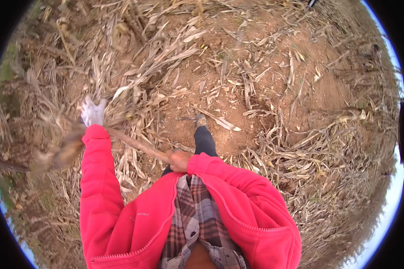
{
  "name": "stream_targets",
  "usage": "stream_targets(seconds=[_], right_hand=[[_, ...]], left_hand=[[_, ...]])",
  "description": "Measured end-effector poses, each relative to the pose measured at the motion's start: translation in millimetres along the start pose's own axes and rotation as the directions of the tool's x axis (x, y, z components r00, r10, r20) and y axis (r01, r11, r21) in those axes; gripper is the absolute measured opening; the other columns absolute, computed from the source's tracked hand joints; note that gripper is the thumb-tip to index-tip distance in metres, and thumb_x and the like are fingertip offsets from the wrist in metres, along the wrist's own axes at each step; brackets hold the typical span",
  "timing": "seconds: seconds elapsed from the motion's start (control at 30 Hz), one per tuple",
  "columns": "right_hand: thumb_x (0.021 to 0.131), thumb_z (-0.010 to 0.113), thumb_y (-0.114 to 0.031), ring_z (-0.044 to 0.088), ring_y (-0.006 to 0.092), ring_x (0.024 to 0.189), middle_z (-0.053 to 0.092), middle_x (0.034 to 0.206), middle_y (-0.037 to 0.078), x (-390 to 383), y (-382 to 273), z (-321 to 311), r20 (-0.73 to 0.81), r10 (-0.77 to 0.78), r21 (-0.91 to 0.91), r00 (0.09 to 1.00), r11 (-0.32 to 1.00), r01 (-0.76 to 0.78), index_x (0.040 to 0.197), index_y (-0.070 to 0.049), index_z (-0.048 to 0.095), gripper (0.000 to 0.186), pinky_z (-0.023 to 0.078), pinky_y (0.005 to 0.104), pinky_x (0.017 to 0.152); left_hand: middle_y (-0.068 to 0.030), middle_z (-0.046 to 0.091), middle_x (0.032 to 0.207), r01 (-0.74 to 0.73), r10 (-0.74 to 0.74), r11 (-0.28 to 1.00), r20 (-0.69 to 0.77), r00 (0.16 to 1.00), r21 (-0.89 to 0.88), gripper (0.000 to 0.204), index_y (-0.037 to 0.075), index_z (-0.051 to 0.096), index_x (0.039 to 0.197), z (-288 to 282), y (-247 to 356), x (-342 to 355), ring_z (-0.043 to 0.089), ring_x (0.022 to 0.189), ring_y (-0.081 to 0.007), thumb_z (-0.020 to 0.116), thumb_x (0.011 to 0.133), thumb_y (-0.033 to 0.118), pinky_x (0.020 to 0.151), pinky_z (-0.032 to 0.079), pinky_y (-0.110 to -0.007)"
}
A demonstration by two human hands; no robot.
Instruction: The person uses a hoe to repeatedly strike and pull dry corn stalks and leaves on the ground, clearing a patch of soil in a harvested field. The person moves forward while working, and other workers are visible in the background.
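Note:
My right hand [178, 160], bare, is closed around the near end of a wooden handle [139, 145] in front of my waist. The handle slants up and to the left until it passes beneath my left wrist. What sits on its far end is hidden by my arm and by blur. My left hand [93, 112] wears a whitish glove and is stretched out to the left above dry corn stalks [58, 112]. Its fingers look spread, slightly smeared by motion, and I see nothing in them. A blurred brownish clump [69, 150] shows beside my left forearm.
Dry corn leaves and stalks [161, 62] litter the reddish soil [229, 105]. More piled stalks [296, 157] lie to the right. My shoe [201, 120] and dark trouser leg [205, 141] are ahead of me. Standing dry plants [125, 22] rise at the far left.

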State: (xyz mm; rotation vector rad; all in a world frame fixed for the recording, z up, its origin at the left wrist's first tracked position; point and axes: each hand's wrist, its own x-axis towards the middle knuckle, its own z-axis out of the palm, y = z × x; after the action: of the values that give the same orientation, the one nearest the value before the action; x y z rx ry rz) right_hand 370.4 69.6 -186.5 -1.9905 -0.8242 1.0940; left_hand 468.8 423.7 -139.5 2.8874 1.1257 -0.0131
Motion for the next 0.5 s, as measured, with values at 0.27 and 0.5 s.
stream_targets(seconds=[0.27,0.5], right_hand=[[0.069,0.065,-0.017,0.063,0.0399,0.083,0.062,0.083,0.028,5,36,0,0.076,0.235,-0.075,0.969,0.971,-0.229,0.095,0.005,0.056,0.036,0.049,0.0446,0.072],[0.069,0.069,-0.017,0.063,0.0296,0.063,0.06,0.069,0.02,26,57,-48,-0.012,0.347,0.132,0.938,0.93,-0.343,0.094,0.006,0.055,0.037,0.048,0.0386,0.059]], left_hand=[[-0.0204,0.058,0.116,0.171,-0.062,0.976,0.585,0.808,-0.133,0.088,0.007,0.043,0.129,115,-78,-150,0.06,0.102,-0.036,0.062,0.066,0.066,0.085,0.049,-0.043],[-0.0188,0.066,0.098,0.058,0.064,0.991,0.795,0.603,-0.124,0.072,0.002,0.052,0.119,169,-22,-216,0.064,0.094,-0.0327,0.062,0.073,0.056,0.081,0.049,-0.042]])
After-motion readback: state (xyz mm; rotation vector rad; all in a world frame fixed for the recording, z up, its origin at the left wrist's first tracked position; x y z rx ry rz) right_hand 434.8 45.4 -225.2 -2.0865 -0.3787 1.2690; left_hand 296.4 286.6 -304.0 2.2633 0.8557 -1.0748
